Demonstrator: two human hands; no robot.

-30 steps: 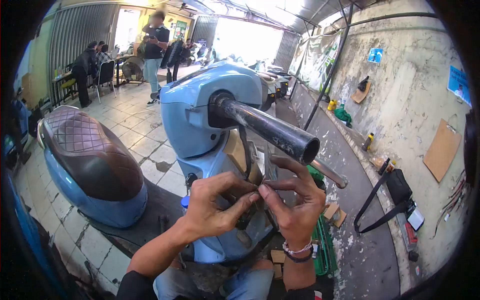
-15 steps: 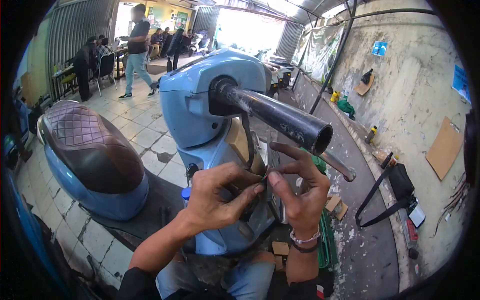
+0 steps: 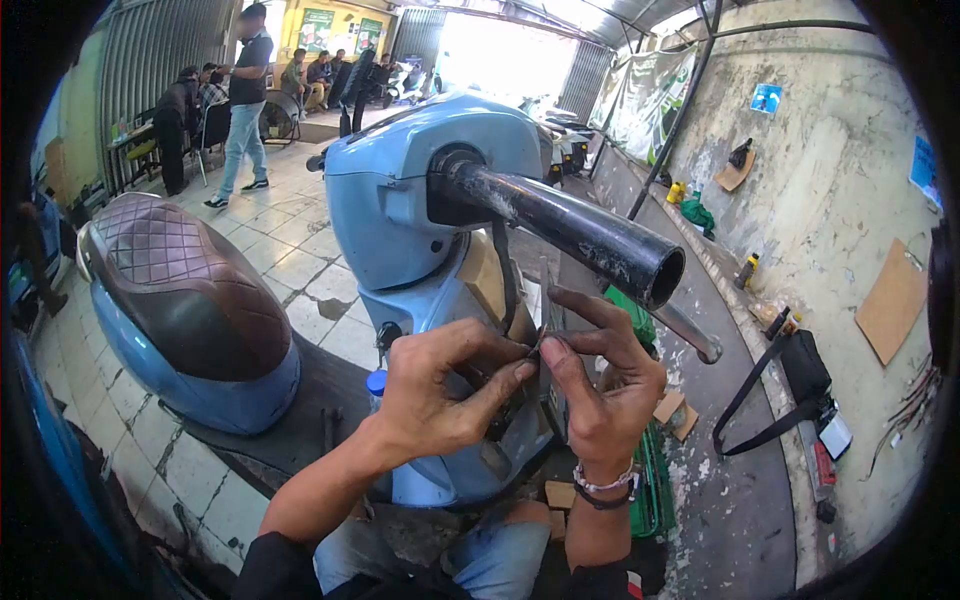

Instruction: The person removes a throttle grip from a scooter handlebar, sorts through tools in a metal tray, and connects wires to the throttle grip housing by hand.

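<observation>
A: How do the hands stand?

B: The left hand (image 3: 435,390) is closed to a pinch, thumb and forefinger meeting on a thin dark piece (image 3: 541,337). The right hand (image 3: 605,390) pinches the same piece with thumb and forefinger, while another finger is raised above, loosely bent.

A: And where is that piece?

B: Just right of the middle of the frame, between the two sets of fingertips, below the black tube (image 3: 590,240) and in front of the blue scooter (image 3: 390,240). It is too small to tell exactly what it is.

A: What makes for good handling there?

B: Probably a light, even pinch, with one hand steadying while the other makes small turns. A hard squeeze could bend something so thin or make it slip.

A: Any trouble from what is around it?

B: The dark cable (image 3: 502,265) hangs near the left fingers, so it could snag. The metal lever (image 3: 685,330) juts out beyond the right hand, and a wide elbow or wrist swing might knock it. Short finger movements seem safer.
</observation>
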